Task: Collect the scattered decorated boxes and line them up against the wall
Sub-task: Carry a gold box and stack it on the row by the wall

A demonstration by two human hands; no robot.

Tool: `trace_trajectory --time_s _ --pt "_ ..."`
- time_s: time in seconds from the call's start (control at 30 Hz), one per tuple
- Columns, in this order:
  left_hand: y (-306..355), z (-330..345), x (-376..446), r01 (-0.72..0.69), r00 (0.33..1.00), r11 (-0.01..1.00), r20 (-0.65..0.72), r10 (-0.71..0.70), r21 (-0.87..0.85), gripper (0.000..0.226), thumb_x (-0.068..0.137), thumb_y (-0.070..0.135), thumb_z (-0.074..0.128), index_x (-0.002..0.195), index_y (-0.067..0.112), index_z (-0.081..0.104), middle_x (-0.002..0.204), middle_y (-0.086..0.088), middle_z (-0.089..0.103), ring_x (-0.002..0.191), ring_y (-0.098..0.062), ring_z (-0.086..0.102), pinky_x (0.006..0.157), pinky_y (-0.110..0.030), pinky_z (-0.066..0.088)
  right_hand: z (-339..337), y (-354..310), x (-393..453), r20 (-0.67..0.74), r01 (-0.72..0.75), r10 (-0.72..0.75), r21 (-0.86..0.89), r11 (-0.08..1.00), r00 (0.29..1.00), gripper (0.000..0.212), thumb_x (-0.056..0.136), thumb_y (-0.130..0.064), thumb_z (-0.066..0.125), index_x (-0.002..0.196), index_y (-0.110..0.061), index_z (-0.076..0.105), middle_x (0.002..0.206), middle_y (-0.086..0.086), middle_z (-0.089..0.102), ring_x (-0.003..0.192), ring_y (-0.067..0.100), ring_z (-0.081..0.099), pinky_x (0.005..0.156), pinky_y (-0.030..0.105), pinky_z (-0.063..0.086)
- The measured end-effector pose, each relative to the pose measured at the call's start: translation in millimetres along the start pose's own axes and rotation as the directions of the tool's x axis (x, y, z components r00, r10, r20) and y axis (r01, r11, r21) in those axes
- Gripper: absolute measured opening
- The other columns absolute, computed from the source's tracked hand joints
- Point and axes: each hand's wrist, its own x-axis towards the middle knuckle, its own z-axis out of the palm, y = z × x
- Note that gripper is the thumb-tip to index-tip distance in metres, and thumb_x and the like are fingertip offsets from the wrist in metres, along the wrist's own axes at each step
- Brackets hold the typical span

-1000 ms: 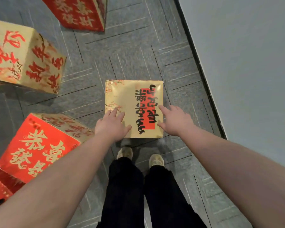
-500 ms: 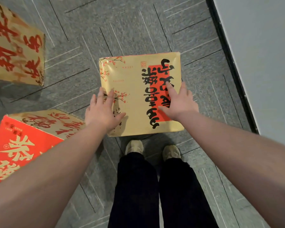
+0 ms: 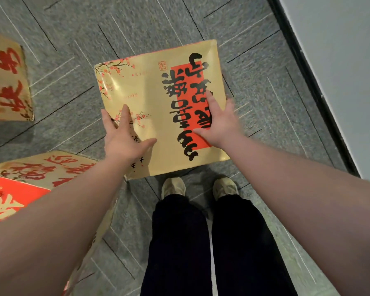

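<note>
Grey carpet tiles (image 3: 179, 24) with thin dark and pale lines run under me, and a pale smooth wall (image 3: 340, 60) with a black skirting strip (image 3: 308, 71) stands on my right. I count three boxes here.

The gold box (image 3: 154, 107) is in front of my two beige shoes (image 3: 173, 186), between my hands, near the wall but apart from it. Its top is square, glossy and foil-like, with bold black brush lettering over a red panel and small red blossom sprigs along one side.

My left hand (image 3: 124, 137) lies on its near left corner, fingers straight and spread, thumb out across the top. My right hand (image 3: 218, 122) rests on the red panel by the right edge; the thumb lies flat, but whether the other fingers curl over that edge I cannot tell, as they are blurred.

A second gold box with red lettering (image 3: 6, 82) sits at the far left, cut off by the edge. A third, the red-topped box (image 3: 15, 189) with gold sides, lies under my left forearm. My trousers (image 3: 212, 242) are dark.
</note>
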Motion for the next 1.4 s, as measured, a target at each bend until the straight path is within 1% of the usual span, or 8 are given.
trace_trajectory --time_s 0.13,0.33,0.53,0.67,0.77,0.97,1.2,1.4 --pt "20 -3 -6 -0.067 0.998 0.996 0.010 0.066 0.063 0.107 0.069 0.051 0.078 0.150 0.040 0.008 0.158 0.001 -0.017 0.144 -0.028 0.018 0.111 -0.044 0.030 -7 16 -11 -0.016 -0.051 0.053 0.111 0.993 0.998 0.100 0.080 -0.046 0.074 0.151 -0.043 0.003 0.148 0.018 0.016 0.128 0.039 0.042 0.107 0.049 0.039" --pt "88 -7 -31 -0.243 0.969 0.950 0.102 0.227 0.198 0.099 0.072 0.057 0.072 0.149 0.039 0.014 0.159 0.003 -0.011 0.144 -0.024 0.019 0.109 -0.042 0.031 -30 72 -60 -0.019 -0.214 0.232 0.318 0.924 0.973 0.099 0.077 -0.047 0.075 0.150 -0.043 0.008 0.135 0.012 0.029 0.117 0.036 0.049 0.101 0.048 0.044" --pt "185 -9 -97 -0.489 0.872 0.803 0.216 0.440 0.340 0.095 0.072 0.061 0.069 0.148 0.040 0.015 0.158 0.007 -0.009 0.141 -0.027 0.027 0.105 -0.044 0.038 -76 138 -152 -0.044 -0.344 0.427 0.521 0.781 0.903 0.098 0.078 -0.047 0.074 0.150 -0.044 0.007 0.134 0.010 0.027 0.117 0.035 0.049 0.100 0.051 0.045" --pt "251 -9 -173 -0.634 0.773 0.670 0.273 0.573 0.387 0.096 0.071 0.060 0.070 0.148 0.040 0.015 0.158 0.008 -0.007 0.136 -0.030 0.033 0.102 -0.045 0.042 -112 182 -236 -0.078 -0.386 0.539 0.614 0.689 0.839 0.096 0.081 -0.047 0.071 0.151 -0.042 0.005 0.135 0.012 0.028 0.119 0.037 0.048 0.100 0.051 0.045" --pt "292 -5 -245 -0.735 0.673 0.546 0.333 0.661 0.401 0.099 0.071 0.061 0.070 0.148 0.040 0.013 0.159 0.005 -0.008 0.136 -0.031 0.034 0.103 -0.046 0.042 -131 216 -310 -0.107 -0.392 0.623 0.692 0.606 0.775 0.094 0.082 -0.047 0.070 0.151 -0.042 0.006 0.133 0.012 0.029 0.118 0.037 0.049 0.100 0.050 0.045" --pt "348 12 -416 -0.858 0.489 0.320 0.446 0.750 0.402 0.096 0.073 0.061 0.068 0.149 0.041 0.013 0.159 0.005 -0.007 0.135 -0.033 0.033 0.101 -0.046 0.044 -145 289 -471 -0.107 -0.352 0.740 0.829 0.435 0.664 0.095 0.080 -0.050 0.071 0.152 -0.041 0.008 0.136 0.013 0.028 0.120 0.037 0.050 0.103 0.049 0.043" --pt "360 58 -616 -0.934 0.280 0.093 0.542 0.793 0.346 0.097 0.071 0.060 0.070 0.150 0.031 0.021 0.159 0.000 0.004 0.138 -0.025 0.032 0.108 -0.041 0.036 -120 379 -663 -0.123 -0.251 0.798 0.911 0.326 0.589 0.096 0.078 -0.045 0.075 0.152 -0.035 0.014 0.132 0.016 0.037 0.120 0.034 0.048 0.106 0.044 0.040" --pt "360 127 -804 -0.949 0.035 -0.179 0.651 0.758 0.259 0.094 0.073 0.057 0.070 0.149 0.026 0.025 0.156 -0.001 0.013 0.140 -0.022 0.028 0.110 -0.037 0.031 -65 451 -831 -0.091 -0.201 0.895 0.960 0.195 0.437 0.092 0.079 -0.047 0.072 0.152 -0.031 0.018 0.132 0.015 0.041 0.122 0.031 0.046 0.103 0.041 0.043"
